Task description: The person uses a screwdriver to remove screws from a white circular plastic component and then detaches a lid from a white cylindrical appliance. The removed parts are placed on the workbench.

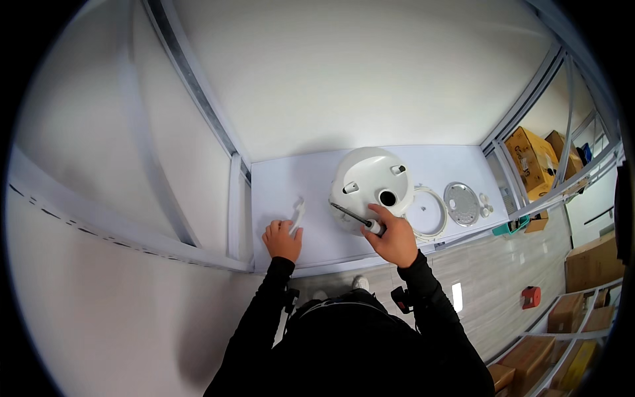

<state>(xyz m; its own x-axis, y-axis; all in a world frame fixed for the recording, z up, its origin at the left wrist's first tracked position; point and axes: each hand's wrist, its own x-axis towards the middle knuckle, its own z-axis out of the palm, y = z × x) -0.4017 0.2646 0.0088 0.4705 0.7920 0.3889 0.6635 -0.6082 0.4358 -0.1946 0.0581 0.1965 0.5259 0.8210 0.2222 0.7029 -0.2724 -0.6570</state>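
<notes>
On the left of the table, my left hand (pixel 283 242) has its fingers and thumb closed about the lower end of a slim, curved white plastic piece (pixel 299 211). My right hand (pixel 395 239) grips a screwdriver (pixel 350 213) by its light handle, the dark shaft slanting up and left. Beneath the shaft stands a rounded white appliance housing (pixel 372 167), with a dark round hole and two small recessed fittings on its upper face. The right forefinger reaches to the housing near that hole; whether it touches cannot be made out.
Right of the housing lie a white ring (pixel 441 223), a round perforated metal plate (pixel 462 204) and several small white pieces (pixel 485 205). The white table (pixel 317 255) meets a wall behind and frame posts beside it. Boxes (pixel 532 162), a teal bin (pixel 508 227) and a red stool (pixel 531 297) are at right.
</notes>
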